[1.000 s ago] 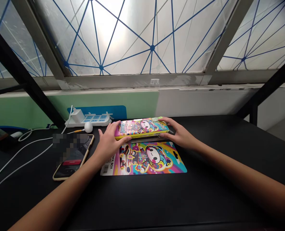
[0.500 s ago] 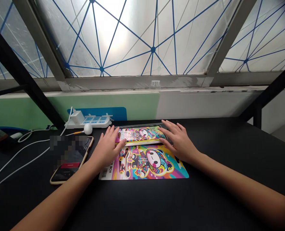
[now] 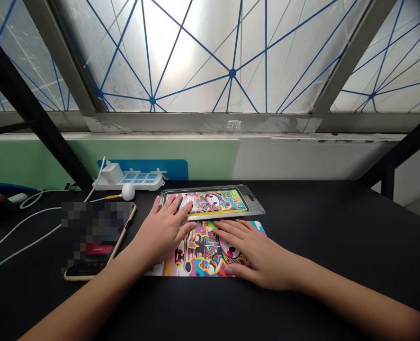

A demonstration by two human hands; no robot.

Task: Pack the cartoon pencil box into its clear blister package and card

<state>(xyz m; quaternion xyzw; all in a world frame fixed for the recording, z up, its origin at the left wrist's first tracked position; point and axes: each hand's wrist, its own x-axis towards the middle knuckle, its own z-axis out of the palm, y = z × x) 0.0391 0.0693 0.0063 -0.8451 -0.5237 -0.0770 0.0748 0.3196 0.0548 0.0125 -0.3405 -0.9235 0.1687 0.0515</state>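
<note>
A brightly printed pencil box [image 3: 224, 201] with a cartoon character lies in a clear plastic tray [image 3: 254, 203] on the black table. In front of it, nearer to me, is a flat printed card [image 3: 202, 251] with the same kind of picture. My left hand [image 3: 169, 225] rests with spread fingers over the left end of the box, its thumb reaching over the card. My right hand [image 3: 252, 253] lies flat on the card's right part, fingers stretched out, covering some of the character. Neither hand grips anything.
A phone [image 3: 122, 237] in a light case lies left of my left forearm. Behind it stand a white power strip [image 3: 142, 179] with a plugged-in charger and a round white plug [image 3: 128, 192] with cables. Black metal bars [image 3: 401, 156] slant up at both sides before the window.
My right hand has left the box's right end and come down toward me onto the card. The tray's right end now shows. My left hand stays on the box's left end.
</note>
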